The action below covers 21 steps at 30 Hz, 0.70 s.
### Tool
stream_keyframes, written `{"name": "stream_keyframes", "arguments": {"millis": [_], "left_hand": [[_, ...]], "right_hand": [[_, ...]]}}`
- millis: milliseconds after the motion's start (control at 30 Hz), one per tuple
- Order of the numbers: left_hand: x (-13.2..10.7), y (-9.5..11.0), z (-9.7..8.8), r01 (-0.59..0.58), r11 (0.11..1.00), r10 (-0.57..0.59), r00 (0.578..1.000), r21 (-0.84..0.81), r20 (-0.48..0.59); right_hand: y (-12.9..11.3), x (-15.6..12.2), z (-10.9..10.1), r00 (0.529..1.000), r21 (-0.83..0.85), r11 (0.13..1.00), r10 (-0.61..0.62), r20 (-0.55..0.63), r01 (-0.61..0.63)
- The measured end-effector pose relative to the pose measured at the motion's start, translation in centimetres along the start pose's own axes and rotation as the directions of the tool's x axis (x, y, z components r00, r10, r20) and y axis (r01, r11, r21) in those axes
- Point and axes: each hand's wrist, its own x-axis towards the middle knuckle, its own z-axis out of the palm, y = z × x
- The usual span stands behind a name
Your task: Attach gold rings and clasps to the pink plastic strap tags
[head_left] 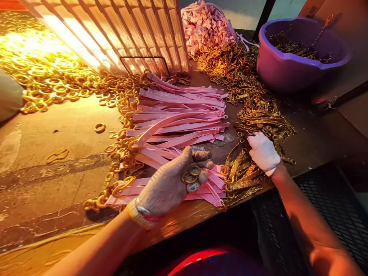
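Note:
My left hand (166, 184), in a worn knitted glove, is turned palm up above the pink straps. Two gold metal rings (191, 174) lie against its curled fingers. The pink straps (184, 101) are laid side by side in a long row, with gold rings gathered along their left ends. My right hand (263, 152), in a white glove, is closed at a pile of twisted gold metal bars with looped ends (258, 101). Its fingertips face away from me, so what they pinch is hidden.
A purple tub (299, 73) holding more twisted pieces stands at the back right. Behind the straps are a ribbed plastic panel (120, 30) and a bag of small pink pieces (205, 27). Rings are heaped at left (57, 84); one loose ring (99, 127) lies on the table.

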Motion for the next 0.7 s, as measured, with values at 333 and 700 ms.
{"name": "stream_keyframes", "arguments": {"millis": [333,700], "left_hand": [[0.0,-0.4,-0.6,0.069,0.997,-0.070,0.997,-0.025,-0.027],[0.3,-1.0,-0.4,-0.172,0.935,0.207,0.975,0.310,-0.084]], "right_hand": [[0.1,0.1,0.7,0.996,0.043,0.999,0.019,-0.091,-0.015],[-7.6,-2.8,-4.9,0.908,0.601,0.683,-0.276,-0.315,0.416]]}}
